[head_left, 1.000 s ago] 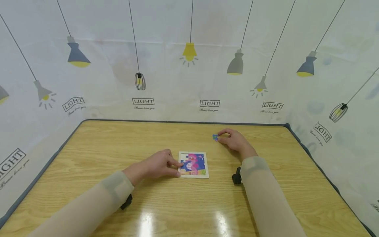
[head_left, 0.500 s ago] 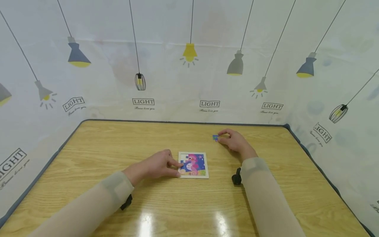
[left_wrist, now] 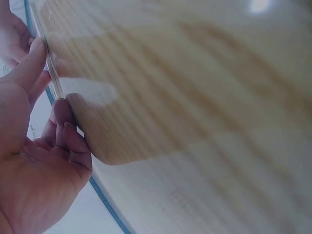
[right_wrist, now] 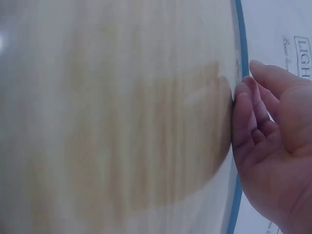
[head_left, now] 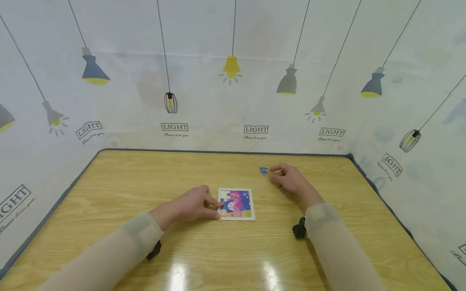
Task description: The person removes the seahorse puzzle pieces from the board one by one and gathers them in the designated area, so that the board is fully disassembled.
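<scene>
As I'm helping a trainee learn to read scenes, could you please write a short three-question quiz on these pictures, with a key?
1. What pink creature is pictured on the framed puzzle?
2. True or false: the left hand touches the puzzle's right side.
3. Fill in: the loose blue piece on the table lies nearest the ____ hand.

Key:
1. A seahorse.
2. False; it touches the left side.
3. Right; the right hand is beside it.
</scene>
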A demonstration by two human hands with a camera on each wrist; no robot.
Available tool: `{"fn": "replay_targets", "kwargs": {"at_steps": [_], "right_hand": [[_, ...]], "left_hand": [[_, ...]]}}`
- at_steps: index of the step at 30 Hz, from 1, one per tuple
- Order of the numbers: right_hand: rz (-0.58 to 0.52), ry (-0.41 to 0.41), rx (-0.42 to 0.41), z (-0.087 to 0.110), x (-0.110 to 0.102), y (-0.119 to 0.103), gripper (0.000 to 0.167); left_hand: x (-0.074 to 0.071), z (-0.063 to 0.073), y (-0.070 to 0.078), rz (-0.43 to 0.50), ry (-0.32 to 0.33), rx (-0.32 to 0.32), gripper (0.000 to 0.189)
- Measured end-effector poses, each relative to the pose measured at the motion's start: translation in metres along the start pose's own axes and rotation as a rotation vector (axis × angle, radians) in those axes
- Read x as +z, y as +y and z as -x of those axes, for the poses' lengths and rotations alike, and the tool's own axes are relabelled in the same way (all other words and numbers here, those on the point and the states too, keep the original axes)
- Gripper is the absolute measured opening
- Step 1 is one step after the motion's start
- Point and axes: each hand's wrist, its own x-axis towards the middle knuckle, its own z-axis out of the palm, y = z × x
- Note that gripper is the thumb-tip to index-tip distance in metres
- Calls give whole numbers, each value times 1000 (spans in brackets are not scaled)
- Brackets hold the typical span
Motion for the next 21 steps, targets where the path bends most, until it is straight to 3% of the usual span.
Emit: {"fn": "replay_targets", "kwargs": {"at_steps": [10,15,21], "right_hand": [[-52,-93,-80,29,7,-14,34],[-78,-167,-108,34,20,-27,33],[-23,-207,-165,33,38,-50,29]], "left_hand": [[0,1,0,16,1,7,42],[-1,2,0,25,1,2,41],[-1,0,-2,9,-5,8,42]]}}
